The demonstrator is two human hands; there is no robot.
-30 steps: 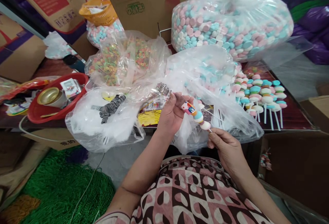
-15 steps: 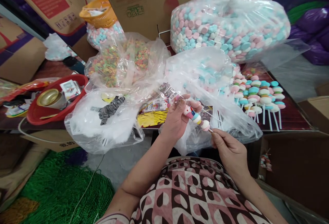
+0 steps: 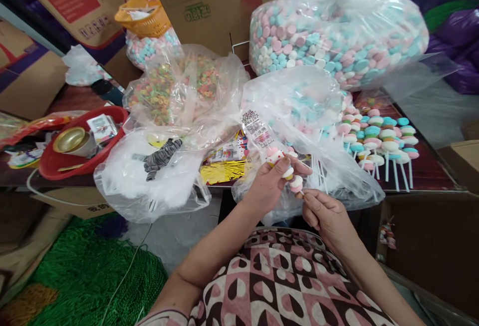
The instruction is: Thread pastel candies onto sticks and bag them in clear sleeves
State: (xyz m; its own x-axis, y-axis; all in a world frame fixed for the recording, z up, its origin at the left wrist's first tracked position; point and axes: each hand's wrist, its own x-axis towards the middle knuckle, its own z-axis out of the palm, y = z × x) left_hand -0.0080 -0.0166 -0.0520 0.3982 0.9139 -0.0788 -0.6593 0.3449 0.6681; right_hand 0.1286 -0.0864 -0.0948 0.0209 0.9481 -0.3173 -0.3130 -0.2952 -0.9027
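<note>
A marshmallow skewer (image 3: 296, 183) with pink, white and blue pieces slants between my hands over the table's front edge. Its upper part sits inside a clear printed wrapper (image 3: 256, 129) that sticks up beyond my fingers. My left hand (image 3: 271, 183) is closed around the wrapped part, thumb on top. Lower down, my right hand (image 3: 325, 213) pinches the white stick just under the lowest marshmallow. Finished-looking marshmallow skewers (image 3: 377, 139) lie piled to the right, sticks toward me. Printed wrappers with yellow ties (image 3: 222, 171) lie left of my left hand.
A large bag of marshmallows (image 3: 337, 36) stands at the back right, with an opened bag (image 3: 295, 99) before it. Bags of ring candies (image 3: 175, 89) and white skewer sticks or fluff (image 3: 127, 191) lie left, beside a red basin (image 3: 48, 159). An open carton (image 3: 430, 246) is below right.
My left hand has slid down and right along the skewer, nearer my right hand. More of the wrapper now shows above it. The right hand has shifted slightly left, still pinching the stick.
</note>
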